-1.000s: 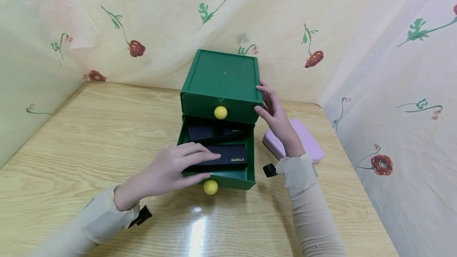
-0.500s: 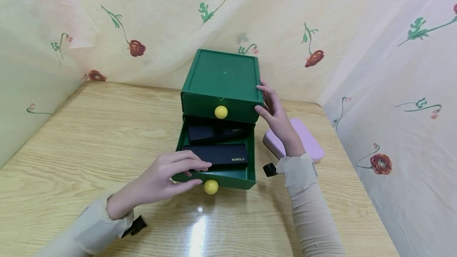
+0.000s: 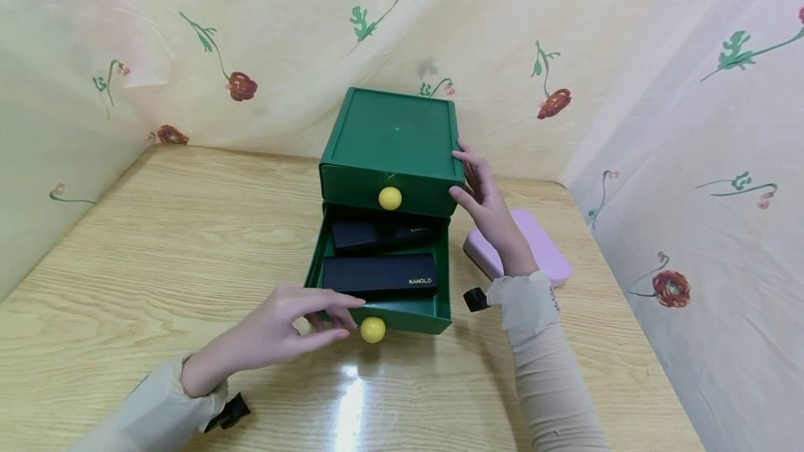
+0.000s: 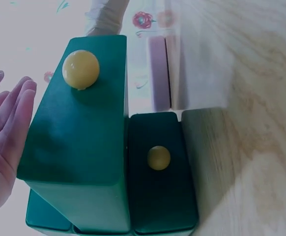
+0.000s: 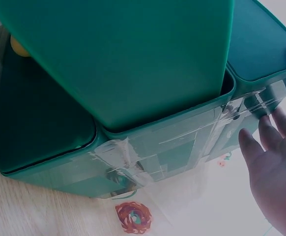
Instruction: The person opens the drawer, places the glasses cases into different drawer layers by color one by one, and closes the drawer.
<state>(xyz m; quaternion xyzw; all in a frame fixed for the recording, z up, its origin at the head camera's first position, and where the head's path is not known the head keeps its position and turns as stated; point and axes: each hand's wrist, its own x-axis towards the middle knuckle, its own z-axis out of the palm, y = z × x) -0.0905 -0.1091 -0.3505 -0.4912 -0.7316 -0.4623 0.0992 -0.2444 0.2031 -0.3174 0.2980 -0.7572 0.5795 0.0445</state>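
Note:
A green drawer cabinet (image 3: 392,134) stands on the table, its middle drawer (image 3: 414,320) pulled out. Two dark cases lie in that drawer: a front case (image 3: 370,274) lettered KANOLD, and a back case (image 3: 361,234), set askew and partly under the upper tier. My left hand (image 3: 276,330) is at the drawer's front left corner, fingers extended just left of its yellow knob (image 3: 373,330); whether they touch the rim I cannot tell. My right hand (image 3: 490,211) rests against the cabinet's upper right side, thumb at the front corner.
A lilac box (image 3: 545,250) lies right of the cabinet, partly behind my right wrist. The top drawer (image 3: 352,185) and the bottom drawer (image 4: 160,196) are closed. Clear tape (image 5: 177,147) runs across the cabinet's side. A flowered curtain (image 3: 283,40) hangs behind the wooden table (image 3: 188,229).
My left hand has drawn back from over the front case, down and left to the drawer's front edge. The front case is now uncovered. My right hand stays on the cabinet.

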